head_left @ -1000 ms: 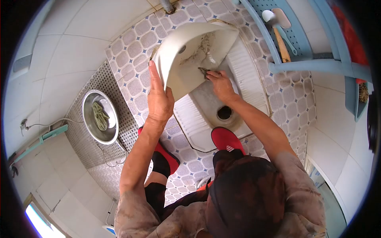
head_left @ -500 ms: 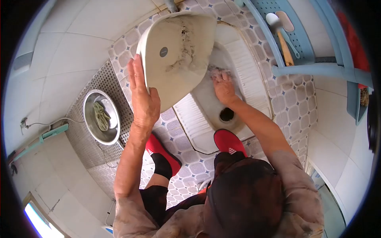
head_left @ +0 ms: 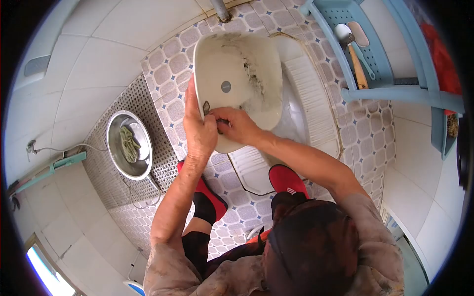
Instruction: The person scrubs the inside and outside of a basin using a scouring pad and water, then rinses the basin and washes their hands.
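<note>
A cream plastic basin (head_left: 256,106) is tilted over the squat toilet (head_left: 323,103). Dark grime streaks run down its inside, and a round grey label shows on its bottom. My left hand (head_left: 200,133) grips the basin's left rim. Inside the basin, by that same rim, is my right hand (head_left: 237,126), its fingers curled against the wall close to my left thumb. Something small and dark shows at the right fingers, too covered to name. Just above them a small dark scrap (head_left: 206,106) clings to the wall. The basin hides much of the toilet bowl.
On the left, a metal bowl (head_left: 112,148) with a green cloth (head_left: 129,145) stands on a perforated mat (head_left: 98,182). A blue shelf (head_left: 385,93) at the right holds a wooden-handled brush (head_left: 358,66). A pipe (head_left: 220,10) meets the floor at the back. Red shoes (head_left: 286,180) stand near the toilet.
My right hand has left the toilet bowl and come up left into the basin. The basin has shifted right and down, turning more of its inside upward, with my left hand still on its rim.
</note>
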